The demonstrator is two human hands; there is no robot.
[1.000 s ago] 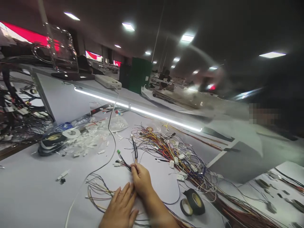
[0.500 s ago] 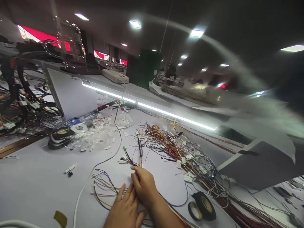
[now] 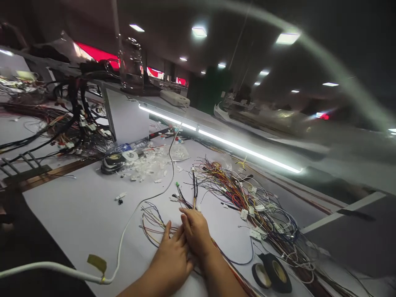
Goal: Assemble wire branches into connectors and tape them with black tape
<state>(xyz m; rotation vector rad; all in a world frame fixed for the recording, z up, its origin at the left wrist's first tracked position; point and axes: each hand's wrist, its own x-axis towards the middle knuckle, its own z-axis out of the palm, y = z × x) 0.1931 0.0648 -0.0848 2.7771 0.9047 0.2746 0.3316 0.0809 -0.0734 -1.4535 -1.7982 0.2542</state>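
My right hand [image 3: 196, 229] is closed around a wire harness [image 3: 195, 194], whose black-sleeved branches stick out beyond the fingertips. Pressed against it is my left hand [image 3: 173, 258], its fingers running under the right one onto the same wires; the exact grip is hidden. One branch ends in a green connector [image 3: 177, 184]. Loose wire ends [image 3: 150, 225] fan out in a curve to the left of my hands. From beneath the right forearm, more wires trail toward the lower right.
A large pile of coloured wires [image 3: 235, 194] with white connectors lies to the right. Rolls of black tape [image 3: 278, 272] sit near the right forearm. A white cable [image 3: 123, 231] crosses the table. Bags of small connectors [image 3: 148, 161] lie behind, below a light bar [image 3: 247, 150].
The view has turned left, so the scene shifts rightward and more of the table's left edge shows. Both hands stay together on the harness with little visible change.
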